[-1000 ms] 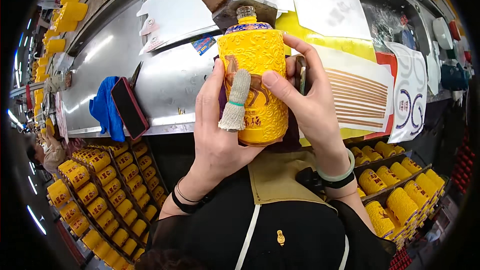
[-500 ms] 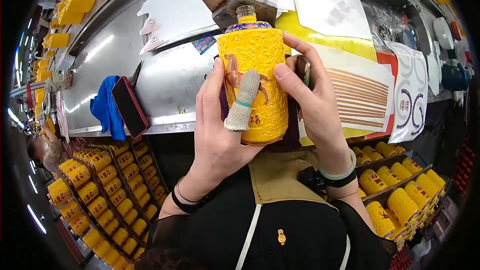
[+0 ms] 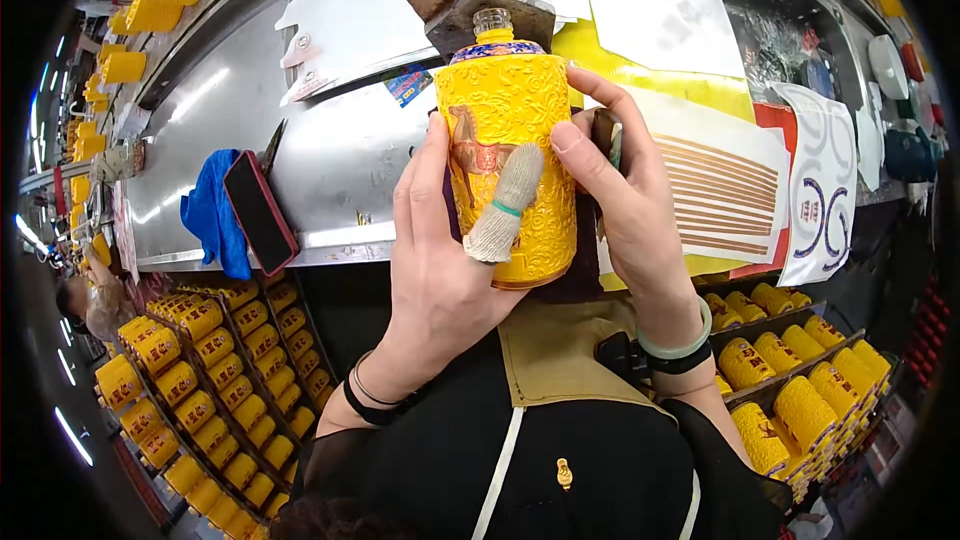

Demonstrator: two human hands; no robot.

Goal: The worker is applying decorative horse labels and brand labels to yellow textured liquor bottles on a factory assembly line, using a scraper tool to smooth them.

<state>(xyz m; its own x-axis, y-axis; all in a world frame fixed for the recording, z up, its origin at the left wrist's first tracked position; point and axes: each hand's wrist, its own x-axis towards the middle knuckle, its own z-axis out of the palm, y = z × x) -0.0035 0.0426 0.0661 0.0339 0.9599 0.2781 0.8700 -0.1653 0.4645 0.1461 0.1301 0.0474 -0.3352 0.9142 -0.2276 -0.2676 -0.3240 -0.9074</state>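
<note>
Between my two hands lies a yellow embossed bottle (image 3: pixel 548 202), its clear glass neck pointing away from me. A brown horse decal (image 3: pixel 478 152) shows on its front, and a blue patterned band (image 3: pixel 497 50) rings the shoulder. My left hand (image 3: pixel 440 230) grips the left side, its thumb in a knitted grey finger cover (image 3: pixel 508 202) pressed against the front by the horse. My right hand (image 3: pixel 625 165) holds the right side, thumb on the surface and index finger along the upper edge. The bottle's back and the fingertips behind it are hidden.
A metal block (image 3: pixel 530 12) stands at the bottle's neck. Left on the steel bench are a phone (image 3: pixel 260 212) and blue cloth (image 3: pixel 208 215). At right lie a sheet of brown strips (image 3: pixel 720 185) and white sheets (image 3: pixel 660 10). Racks of yellow bottles (image 3: pixel 235 395) stand below on both sides.
My left thumb has slid to the right and slightly up across the bottle's front, uncovering more of the horse decal. The bottle and my right hand have barely moved.
</note>
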